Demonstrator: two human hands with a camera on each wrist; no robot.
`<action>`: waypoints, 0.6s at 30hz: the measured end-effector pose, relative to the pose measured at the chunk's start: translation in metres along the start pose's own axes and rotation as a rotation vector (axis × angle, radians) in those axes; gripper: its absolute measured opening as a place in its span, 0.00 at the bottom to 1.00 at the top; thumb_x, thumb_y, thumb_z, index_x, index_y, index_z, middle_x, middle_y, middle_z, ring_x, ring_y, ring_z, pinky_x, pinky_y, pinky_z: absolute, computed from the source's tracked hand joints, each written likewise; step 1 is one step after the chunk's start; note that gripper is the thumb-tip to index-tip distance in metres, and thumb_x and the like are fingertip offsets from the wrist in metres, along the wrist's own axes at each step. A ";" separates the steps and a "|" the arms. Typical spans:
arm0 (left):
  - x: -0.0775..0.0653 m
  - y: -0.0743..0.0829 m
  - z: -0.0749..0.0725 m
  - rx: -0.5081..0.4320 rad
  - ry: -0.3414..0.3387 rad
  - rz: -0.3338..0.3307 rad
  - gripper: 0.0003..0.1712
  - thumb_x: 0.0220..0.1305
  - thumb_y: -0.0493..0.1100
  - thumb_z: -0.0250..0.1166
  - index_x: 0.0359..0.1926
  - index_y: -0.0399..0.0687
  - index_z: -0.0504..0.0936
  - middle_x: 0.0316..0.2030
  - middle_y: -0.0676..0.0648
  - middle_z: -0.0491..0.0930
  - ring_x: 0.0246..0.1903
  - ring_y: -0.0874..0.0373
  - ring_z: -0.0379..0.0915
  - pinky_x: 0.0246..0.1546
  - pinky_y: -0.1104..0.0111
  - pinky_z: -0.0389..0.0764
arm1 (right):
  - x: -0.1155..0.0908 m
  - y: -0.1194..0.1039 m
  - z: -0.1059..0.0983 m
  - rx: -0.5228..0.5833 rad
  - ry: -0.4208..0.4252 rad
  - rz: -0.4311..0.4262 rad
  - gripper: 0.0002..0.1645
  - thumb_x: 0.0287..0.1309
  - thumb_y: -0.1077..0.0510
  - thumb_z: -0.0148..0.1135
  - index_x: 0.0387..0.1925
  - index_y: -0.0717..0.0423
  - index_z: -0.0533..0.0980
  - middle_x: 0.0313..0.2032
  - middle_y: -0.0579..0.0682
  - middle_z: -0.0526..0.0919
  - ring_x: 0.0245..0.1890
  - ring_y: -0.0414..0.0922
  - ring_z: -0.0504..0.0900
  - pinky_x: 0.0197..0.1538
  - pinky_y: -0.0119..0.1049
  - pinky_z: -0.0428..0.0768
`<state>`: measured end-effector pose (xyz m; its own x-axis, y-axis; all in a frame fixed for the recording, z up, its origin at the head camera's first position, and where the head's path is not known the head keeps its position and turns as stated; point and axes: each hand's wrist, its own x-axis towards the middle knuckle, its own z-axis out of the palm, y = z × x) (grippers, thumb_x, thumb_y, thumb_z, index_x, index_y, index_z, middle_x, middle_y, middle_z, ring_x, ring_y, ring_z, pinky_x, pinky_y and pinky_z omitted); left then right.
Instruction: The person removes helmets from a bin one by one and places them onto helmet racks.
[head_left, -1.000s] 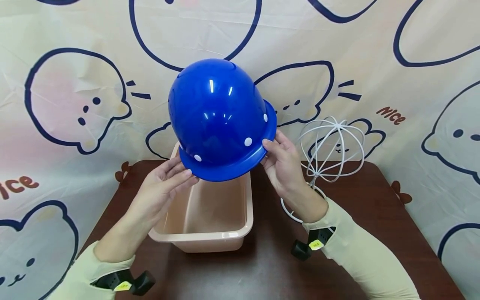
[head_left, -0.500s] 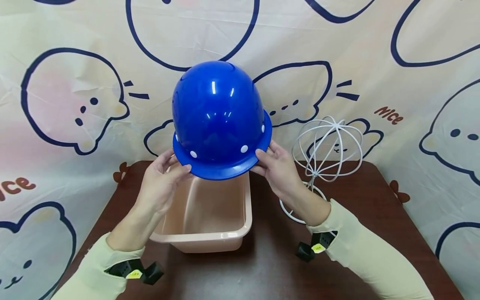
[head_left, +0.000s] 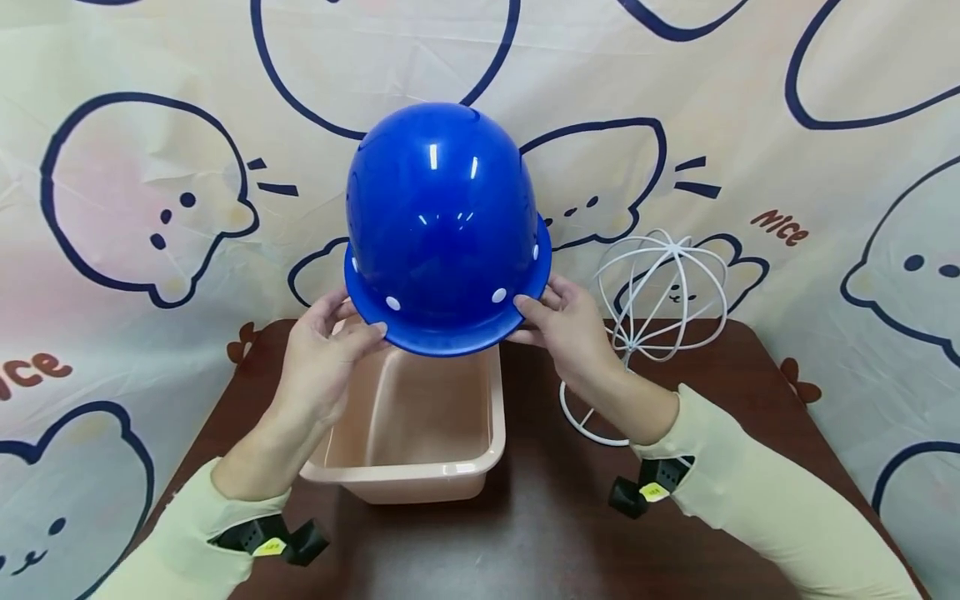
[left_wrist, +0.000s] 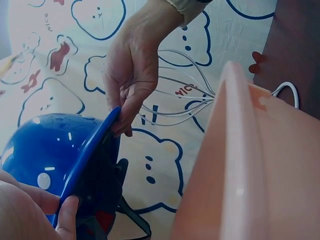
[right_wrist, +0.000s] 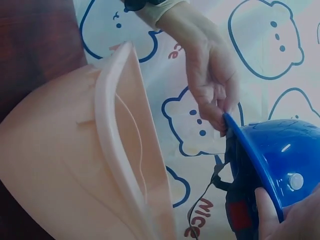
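Observation:
A blue hard hat with white round studs is held up in the air, dome upward and brim toward me. My left hand pinches the left part of the brim, thumb on top and fingers beneath. On the right part of the brim, my right hand grips the same way. Both wrist views show the inside of the hat, with a dark strap hanging out below. Under and behind the hat stands a peach plastic basin; nothing shows in its visible part.
To the right stands a white wire rack with a round cage top and a ring base, partly behind my right forearm. Everything rests on a dark brown table. A cartoon-print cloth hangs around the table.
The hat, tilted at first, has levelled out between both hands and lately rises slightly. My right forearm has shifted a little to the right. Basin and rack stay put.

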<state>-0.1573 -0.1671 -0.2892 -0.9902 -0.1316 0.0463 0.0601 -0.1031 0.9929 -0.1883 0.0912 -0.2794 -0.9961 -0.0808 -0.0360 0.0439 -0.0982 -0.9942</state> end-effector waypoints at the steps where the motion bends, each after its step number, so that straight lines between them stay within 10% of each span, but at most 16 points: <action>1: 0.000 0.003 0.000 0.011 0.001 0.001 0.39 0.67 0.28 0.64 0.75 0.37 0.61 0.53 0.43 0.70 0.39 0.62 0.84 0.48 0.68 0.85 | 0.000 -0.003 -0.001 -0.013 -0.006 0.002 0.34 0.73 0.64 0.56 0.76 0.58 0.60 0.62 0.58 0.79 0.50 0.56 0.87 0.46 0.38 0.87; 18: 0.002 0.046 0.037 0.040 -0.061 0.019 0.37 0.67 0.26 0.62 0.73 0.35 0.61 0.53 0.42 0.74 0.43 0.59 0.83 0.46 0.68 0.86 | -0.007 -0.058 -0.036 -0.128 -0.050 0.046 0.37 0.75 0.60 0.55 0.78 0.62 0.54 0.66 0.60 0.75 0.47 0.49 0.89 0.49 0.36 0.85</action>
<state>-0.1610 -0.1356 -0.2396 -0.9949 -0.0723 0.0707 0.0752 -0.0618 0.9952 -0.1865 0.1330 -0.2251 -0.9880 -0.1320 -0.0799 0.0761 0.0336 -0.9965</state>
